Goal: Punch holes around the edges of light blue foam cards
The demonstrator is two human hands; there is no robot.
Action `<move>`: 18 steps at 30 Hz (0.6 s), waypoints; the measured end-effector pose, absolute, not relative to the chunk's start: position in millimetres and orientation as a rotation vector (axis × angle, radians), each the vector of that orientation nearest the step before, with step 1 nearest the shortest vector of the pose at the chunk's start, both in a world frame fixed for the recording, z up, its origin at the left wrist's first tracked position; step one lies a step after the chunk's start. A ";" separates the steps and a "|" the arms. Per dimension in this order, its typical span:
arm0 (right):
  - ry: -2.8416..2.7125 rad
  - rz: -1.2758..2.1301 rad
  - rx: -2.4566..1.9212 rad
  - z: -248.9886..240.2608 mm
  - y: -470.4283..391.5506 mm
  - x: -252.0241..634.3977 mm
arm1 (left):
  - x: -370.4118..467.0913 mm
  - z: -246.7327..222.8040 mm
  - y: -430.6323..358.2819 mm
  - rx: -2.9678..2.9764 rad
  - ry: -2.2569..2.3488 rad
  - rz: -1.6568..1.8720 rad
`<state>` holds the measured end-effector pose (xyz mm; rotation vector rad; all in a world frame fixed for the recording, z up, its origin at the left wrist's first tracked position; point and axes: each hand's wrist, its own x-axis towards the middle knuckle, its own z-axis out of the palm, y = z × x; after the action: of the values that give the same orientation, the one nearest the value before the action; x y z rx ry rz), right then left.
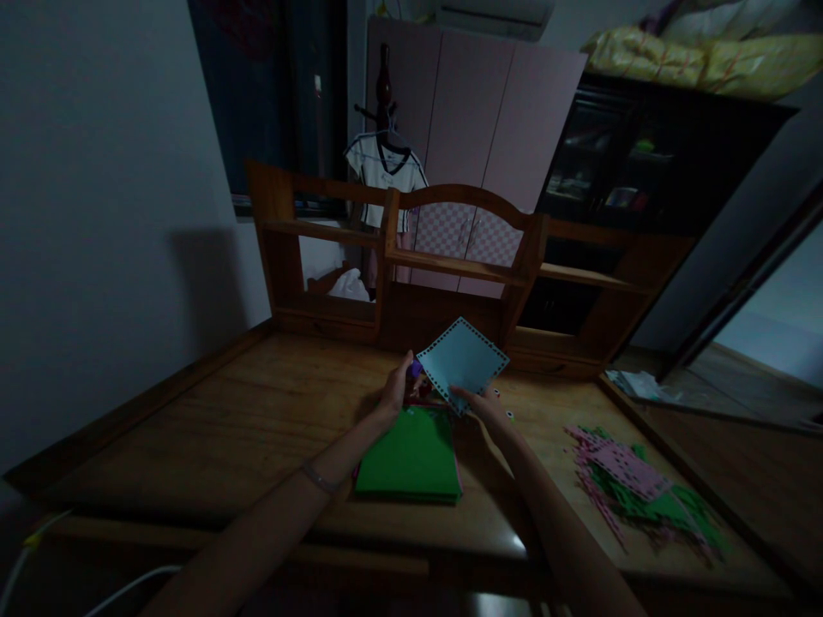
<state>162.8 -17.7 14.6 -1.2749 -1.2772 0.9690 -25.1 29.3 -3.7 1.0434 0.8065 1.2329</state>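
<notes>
A light blue square sheet (464, 360) with small holes along its edges is held up at the middle, tilted cornerwise. My right hand (479, 403) pinches its lower corner, thumb on the front face. To its left, my left hand (397, 386) is closed around a small purple thing (415, 368) close to the sheet's left corner. Just below both hands lies a stack of green sheets (411, 458), with pink showing at its edges. Some small dark red items behind the stack are partly hidden by my hands.
On the table (257, 420), a pile of pink and green cut-out pieces (633, 484) lies at the right. A wooden shelf unit (456, 270) runs along the back edge. White cables (132, 591) hang at lower left.
</notes>
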 end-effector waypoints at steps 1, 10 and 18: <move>-1.282 0.963 -1.266 15.0 -18.0 162.7 | -25.0 -3.7 29.3 1.040 0.808 1.233; -1.280 0.959 -1.276 8.0 -11.9 165.0 | -23.8 -1.4 28.2 1.029 0.803 1.245; -1.298 0.912 -1.260 11.5 -14.1 163.4 | -23.2 0.3 26.9 0.979 0.780 1.230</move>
<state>163.4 -14.1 11.5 -1.2599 -1.2975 0.9122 -23.2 26.9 0.3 0.9792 0.7799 1.2301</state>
